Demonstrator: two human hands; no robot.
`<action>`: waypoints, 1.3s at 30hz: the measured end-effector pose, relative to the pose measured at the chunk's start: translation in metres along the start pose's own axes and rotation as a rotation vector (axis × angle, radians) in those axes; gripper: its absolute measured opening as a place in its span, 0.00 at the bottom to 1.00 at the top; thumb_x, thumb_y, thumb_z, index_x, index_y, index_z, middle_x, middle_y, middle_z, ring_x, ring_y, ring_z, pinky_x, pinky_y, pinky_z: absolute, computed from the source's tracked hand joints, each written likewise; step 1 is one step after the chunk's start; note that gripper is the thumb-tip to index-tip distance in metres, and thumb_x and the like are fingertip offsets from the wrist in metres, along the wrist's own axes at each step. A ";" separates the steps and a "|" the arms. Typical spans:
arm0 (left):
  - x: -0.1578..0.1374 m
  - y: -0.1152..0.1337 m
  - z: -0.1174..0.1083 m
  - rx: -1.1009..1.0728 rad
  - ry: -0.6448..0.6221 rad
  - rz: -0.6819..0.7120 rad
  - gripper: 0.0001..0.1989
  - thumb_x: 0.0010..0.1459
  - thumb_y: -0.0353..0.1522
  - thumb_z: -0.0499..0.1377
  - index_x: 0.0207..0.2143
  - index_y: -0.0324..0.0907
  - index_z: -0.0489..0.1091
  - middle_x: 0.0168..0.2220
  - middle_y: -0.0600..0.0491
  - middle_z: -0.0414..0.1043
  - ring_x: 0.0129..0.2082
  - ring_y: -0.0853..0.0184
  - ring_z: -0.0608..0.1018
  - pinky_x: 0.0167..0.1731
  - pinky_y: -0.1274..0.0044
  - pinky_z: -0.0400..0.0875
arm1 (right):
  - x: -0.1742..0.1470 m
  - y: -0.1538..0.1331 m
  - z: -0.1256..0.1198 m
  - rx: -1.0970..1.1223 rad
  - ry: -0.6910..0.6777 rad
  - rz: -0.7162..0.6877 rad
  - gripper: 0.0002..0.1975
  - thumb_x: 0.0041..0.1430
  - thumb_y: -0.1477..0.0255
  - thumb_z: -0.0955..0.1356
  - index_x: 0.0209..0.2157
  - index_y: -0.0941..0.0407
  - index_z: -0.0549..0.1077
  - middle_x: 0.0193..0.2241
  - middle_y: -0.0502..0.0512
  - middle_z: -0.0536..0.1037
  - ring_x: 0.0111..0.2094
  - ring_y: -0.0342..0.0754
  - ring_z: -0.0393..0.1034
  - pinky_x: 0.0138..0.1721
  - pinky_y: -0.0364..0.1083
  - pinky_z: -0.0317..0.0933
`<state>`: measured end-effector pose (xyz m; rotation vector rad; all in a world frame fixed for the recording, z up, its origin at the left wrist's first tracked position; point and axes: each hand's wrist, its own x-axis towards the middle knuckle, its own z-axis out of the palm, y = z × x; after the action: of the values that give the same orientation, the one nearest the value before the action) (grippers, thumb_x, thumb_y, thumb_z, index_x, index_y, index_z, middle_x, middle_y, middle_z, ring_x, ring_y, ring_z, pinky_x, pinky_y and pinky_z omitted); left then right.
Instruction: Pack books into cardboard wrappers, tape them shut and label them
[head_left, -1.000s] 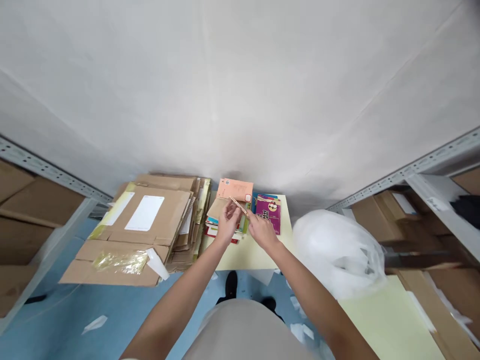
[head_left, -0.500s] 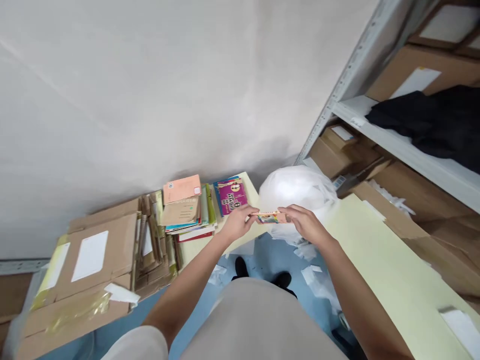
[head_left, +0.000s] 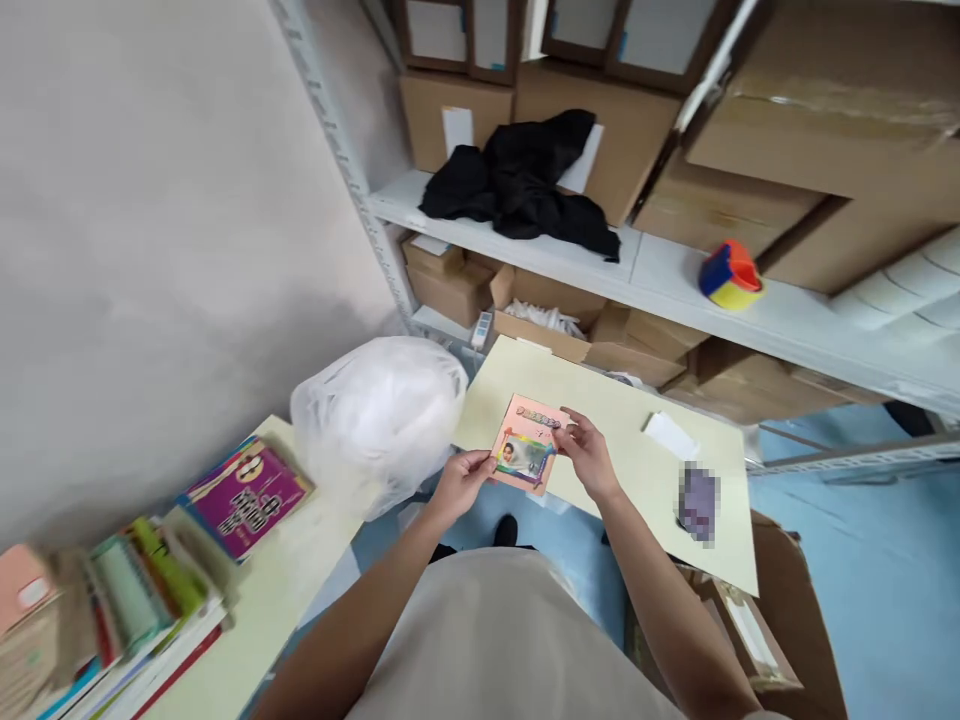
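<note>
Between my two hands is a small pink book (head_left: 523,445) with a photo and coloured lettering on its cover, tilted up to face me. My left hand (head_left: 463,482) pinches its lower left edge, thumb on the cover. On the right edge, my right hand (head_left: 589,455) grips it with fingers curled around the side. The book is held in front of my body, above the near edge of a pale yellow table (head_left: 600,400).
A purple book (head_left: 247,497) and a stack of books (head_left: 142,610) lie on the left table. A white plastic bag (head_left: 382,410) bulges between the tables. Shelving (head_left: 652,270) behind bears cartons, black cloth (head_left: 525,180) and a tape roll (head_left: 731,275). White paper (head_left: 671,437) lies on the right table.
My view and body have turned right, from the book stacks towards the shelves and right table. The pink book, seen nearly edge-on before, now shows its cover; both hands still hold it.
</note>
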<state>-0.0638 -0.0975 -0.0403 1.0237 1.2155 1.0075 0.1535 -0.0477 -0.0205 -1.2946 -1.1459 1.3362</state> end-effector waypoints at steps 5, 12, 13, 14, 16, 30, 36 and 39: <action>0.029 0.003 0.042 -0.074 -0.115 -0.074 0.23 0.49 0.47 0.62 0.41 0.41 0.75 0.37 0.48 0.78 0.31 0.65 0.78 0.35 0.71 0.74 | -0.001 -0.002 -0.037 0.135 0.142 0.112 0.33 0.47 0.54 0.71 0.52 0.57 0.64 0.29 0.51 0.76 0.28 0.46 0.72 0.29 0.46 0.70; 0.068 -0.007 0.053 0.028 -0.222 -0.151 0.19 0.48 0.45 0.63 0.36 0.39 0.74 0.32 0.48 0.77 0.33 0.64 0.79 0.40 0.70 0.73 | 0.017 0.003 -0.060 0.131 0.273 0.134 0.33 0.47 0.55 0.70 0.53 0.56 0.66 0.27 0.48 0.76 0.29 0.45 0.71 0.28 0.45 0.70; 0.074 -0.008 0.054 0.035 -0.233 -0.159 0.18 0.49 0.45 0.63 0.35 0.39 0.74 0.32 0.49 0.77 0.33 0.64 0.79 0.40 0.70 0.73 | 0.021 0.004 -0.062 0.130 0.284 0.139 0.33 0.47 0.54 0.70 0.53 0.56 0.66 0.28 0.49 0.76 0.29 0.45 0.72 0.28 0.45 0.70; 0.079 -0.008 0.055 0.041 -0.243 -0.167 0.18 0.49 0.44 0.63 0.35 0.39 0.74 0.31 0.49 0.77 0.32 0.64 0.79 0.39 0.70 0.73 | 0.024 0.004 -0.063 0.127 0.300 0.145 0.33 0.48 0.54 0.70 0.53 0.55 0.67 0.30 0.50 0.77 0.30 0.45 0.72 0.29 0.46 0.70; 0.091 -0.009 0.056 0.046 -0.273 -0.185 0.17 0.50 0.43 0.62 0.35 0.39 0.74 0.30 0.50 0.77 0.31 0.65 0.79 0.39 0.71 0.73 | 0.032 0.003 -0.066 0.117 0.345 0.154 0.31 0.48 0.54 0.69 0.51 0.55 0.69 0.35 0.53 0.78 0.32 0.46 0.73 0.29 0.46 0.70; 0.130 -0.007 0.080 -0.009 -0.254 -0.247 0.18 0.41 0.41 0.68 0.33 0.40 0.71 0.33 0.49 0.77 0.32 0.66 0.78 0.36 0.73 0.72 | 0.068 0.004 -0.095 0.175 0.405 0.163 0.24 0.47 0.56 0.70 0.43 0.56 0.72 0.31 0.51 0.77 0.27 0.43 0.70 0.28 0.44 0.67; 0.130 -0.003 0.101 -0.208 -0.204 -0.332 0.21 0.39 0.41 0.70 0.34 0.39 0.74 0.29 0.52 0.76 0.29 0.70 0.75 0.35 0.76 0.69 | 0.078 -0.002 -0.116 0.339 0.224 0.133 0.19 0.47 0.59 0.71 0.40 0.54 0.73 0.34 0.53 0.78 0.32 0.46 0.72 0.34 0.45 0.65; 0.129 0.002 0.111 -0.303 -0.273 -0.412 0.21 0.38 0.38 0.71 0.35 0.39 0.75 0.32 0.50 0.76 0.31 0.70 0.75 0.36 0.75 0.68 | 0.079 -0.002 -0.118 0.448 0.067 0.169 0.27 0.43 0.61 0.74 0.48 0.48 0.71 0.43 0.53 0.77 0.41 0.50 0.72 0.41 0.48 0.64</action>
<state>0.0575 0.0210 -0.0607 0.6148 0.9601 0.6764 0.2697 0.0334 -0.0317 -1.1096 -0.6488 1.5532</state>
